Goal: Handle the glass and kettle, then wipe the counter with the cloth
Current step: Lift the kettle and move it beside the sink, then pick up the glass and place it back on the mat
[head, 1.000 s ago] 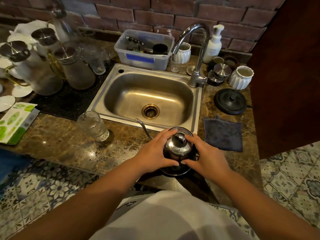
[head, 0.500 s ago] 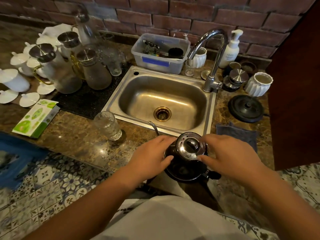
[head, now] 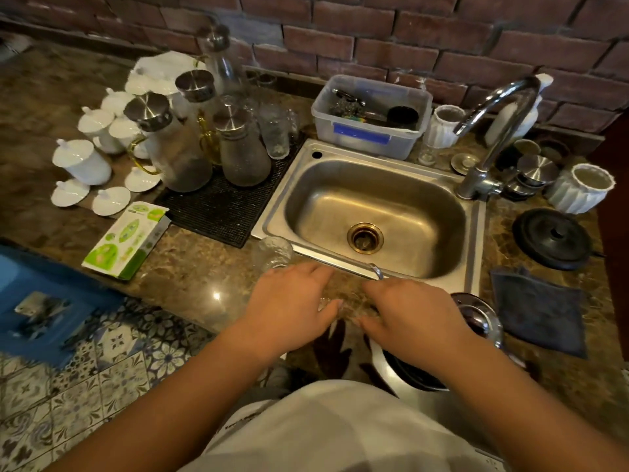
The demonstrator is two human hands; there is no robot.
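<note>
Both hands are leaving the kettle (head: 476, 321) since half a second ago; left hand (head: 289, 308) and right hand (head: 412, 318) hovering spread, gripping nothing, nearing glass (head: 274, 255) by sink (head: 272, 212); cloth (head: 541, 311) waiting rightward on counter (head: 190, 267)

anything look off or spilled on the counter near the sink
No clear spill. The kettle sits at the counter's front edge under the right hand, with its base seeming to overhang. The glass stands upright; the cloth lies flat.
</note>
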